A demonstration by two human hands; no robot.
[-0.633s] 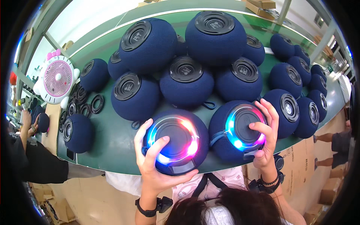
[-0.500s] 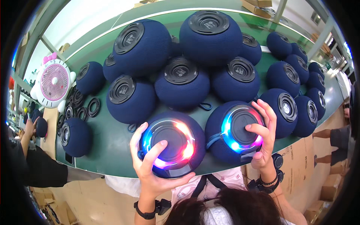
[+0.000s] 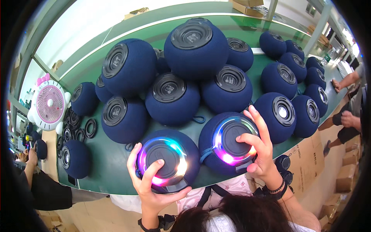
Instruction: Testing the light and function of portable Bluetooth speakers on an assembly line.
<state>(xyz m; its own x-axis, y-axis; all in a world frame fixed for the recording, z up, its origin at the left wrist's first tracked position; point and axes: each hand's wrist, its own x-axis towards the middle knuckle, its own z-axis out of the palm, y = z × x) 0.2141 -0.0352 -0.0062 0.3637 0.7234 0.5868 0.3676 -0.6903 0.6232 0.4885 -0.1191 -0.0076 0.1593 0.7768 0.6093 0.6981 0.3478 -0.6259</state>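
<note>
Presently, your left hand (image 3: pixel 148 185) and right hand (image 3: pixel 263 154) each hold one ball-shaped, navy, fabric-covered speaker with a glowing multicolour ring: the left lit speaker (image 3: pixel 169 159) and the right lit speaker (image 3: pixel 228 136), side by side at the near edge of the green worktop (image 3: pixel 112 166). On each, your fingers spread around the outer side, thumb toward the near rim, index fingertip on the round black disc; grip force cannot be told. Expect a firm, moderately heavy body that tends to roll; the knit cover should give good friction, whereas the smooth disc and lit ring may slip or scratch. Take hold at the fabric flanks, thumb opposed to fingers; do not lift by the blue cord loop (image 3: pixel 206 154). Observe the near edge, directly beside the left unit. Beyond, stacked navy speakers (image 3: pixel 197 54) limit travel; at right, another navy speaker (image 3: pixel 276 116) sits close to your knuckles. More room lies leftward, up to the loose black rings (image 3: pixel 91 128) and the lone navy speaker (image 3: pixel 77 158).
</note>
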